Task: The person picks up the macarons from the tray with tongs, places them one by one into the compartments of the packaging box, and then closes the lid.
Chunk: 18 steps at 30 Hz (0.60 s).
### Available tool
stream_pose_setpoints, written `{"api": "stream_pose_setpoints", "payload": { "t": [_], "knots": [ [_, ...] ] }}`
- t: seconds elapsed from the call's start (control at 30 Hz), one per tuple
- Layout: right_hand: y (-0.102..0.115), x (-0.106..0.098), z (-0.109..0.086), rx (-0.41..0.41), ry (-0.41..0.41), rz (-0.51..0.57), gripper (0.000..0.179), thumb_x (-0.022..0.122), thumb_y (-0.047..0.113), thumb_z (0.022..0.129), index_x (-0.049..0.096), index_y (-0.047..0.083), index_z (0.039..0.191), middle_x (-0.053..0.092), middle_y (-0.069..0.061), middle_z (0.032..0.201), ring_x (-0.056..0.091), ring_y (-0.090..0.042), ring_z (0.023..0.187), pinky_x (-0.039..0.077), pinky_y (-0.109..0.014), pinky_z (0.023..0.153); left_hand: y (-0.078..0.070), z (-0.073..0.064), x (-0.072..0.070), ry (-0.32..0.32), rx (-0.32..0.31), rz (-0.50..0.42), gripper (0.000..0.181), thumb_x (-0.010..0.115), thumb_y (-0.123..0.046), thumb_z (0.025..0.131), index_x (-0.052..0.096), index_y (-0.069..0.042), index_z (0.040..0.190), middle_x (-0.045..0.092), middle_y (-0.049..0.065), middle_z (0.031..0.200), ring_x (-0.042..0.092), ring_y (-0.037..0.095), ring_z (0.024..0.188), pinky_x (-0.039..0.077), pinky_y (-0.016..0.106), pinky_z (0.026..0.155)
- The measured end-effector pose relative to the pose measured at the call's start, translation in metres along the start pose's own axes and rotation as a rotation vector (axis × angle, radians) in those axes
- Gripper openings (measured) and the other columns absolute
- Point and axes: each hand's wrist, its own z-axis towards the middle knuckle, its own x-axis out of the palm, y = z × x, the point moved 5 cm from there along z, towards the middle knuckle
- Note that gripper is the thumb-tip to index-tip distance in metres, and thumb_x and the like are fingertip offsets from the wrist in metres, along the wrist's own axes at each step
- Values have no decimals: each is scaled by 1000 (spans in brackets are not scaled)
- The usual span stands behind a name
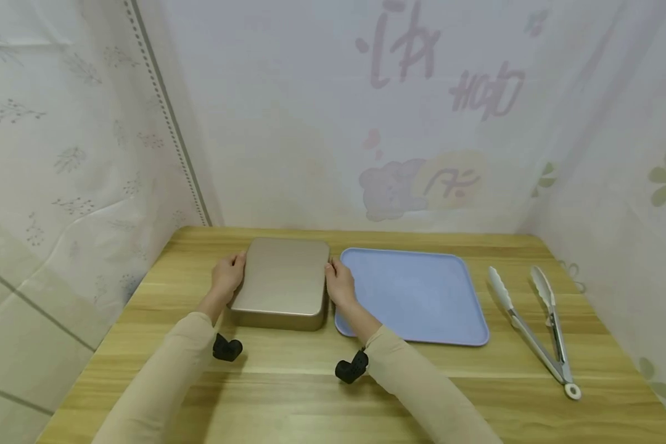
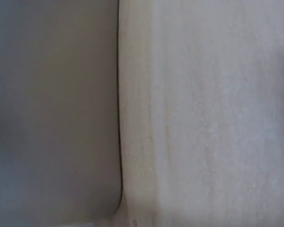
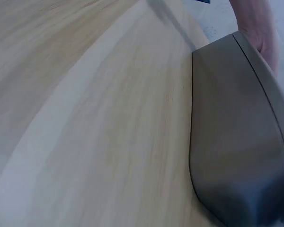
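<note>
A champagne-coloured metal tin box (image 1: 285, 274) with rounded corners and a flat lid sits on the left part of the table in the head view. My left hand (image 1: 229, 273) grips its left side and my right hand (image 1: 340, 282) holds the right side, each thumb near the lid's edge. The fingers against the walls are mostly hidden. In the right wrist view the tin's front wall (image 3: 232, 123) shows a thin lid seam, with my left hand (image 3: 260, 33) at its far end. The left wrist view shows the tin's plain wall (image 2: 57, 109) up close.
A blue rectangular tray (image 1: 413, 296) lies flat just right of the tin, partly under my right forearm. Farther right, spread metal tongs (image 1: 538, 345) with white tips rest on the wooden table (image 1: 277, 382). Patterned cloth (image 1: 288, 123) hangs behind the table and at both sides.
</note>
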Motion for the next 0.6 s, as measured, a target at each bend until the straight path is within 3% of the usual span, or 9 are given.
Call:
{"api": "stream_pose_setpoints", "payload": {
  "t": [0.17, 0.33, 0.47, 0.6],
  "knots": [
    [1, -22, -9, -10, 43, 37, 46, 40, 18, 102, 36, -9, 140, 41, -25, 141, 39, -37, 132, 33, -45, 109, 3, 1, -1, 113, -48, -54, 60, 26, -39, 102, 40, 7, 138, 39, 30, 140, 38, 41, 128, 35, 50, 106],
    [-10, -61, -22, 26, 57, 157, 45, 39, 17, 102, 36, -6, 141, 39, -25, 143, 39, -36, 132, 35, -44, 108, 0, -4, -14, 213, -62, -168, 71, 18, -47, 101, 23, 8, 146, 27, 30, 148, 30, 42, 135, 30, 49, 110],
    [-23, -103, -36, 68, 81, 197, 48, 36, 21, 104, 31, -5, 144, 33, -25, 147, 33, -37, 135, 34, -43, 108, -6, -14, -29, 275, 27, -188, 77, 20, -53, 99, 10, 5, 149, 16, 30, 151, 21, 46, 137, 22, 52, 112],
    [-32, -146, -52, 66, 105, 121, 51, 33, 25, 104, 26, -4, 146, 28, -25, 149, 29, -37, 137, 32, -43, 109, -12, -31, -42, 347, 150, -156, 77, 23, -54, 99, 1, -1, 150, 6, 28, 153, 11, 48, 139, 16, 58, 112]
  ]
}}
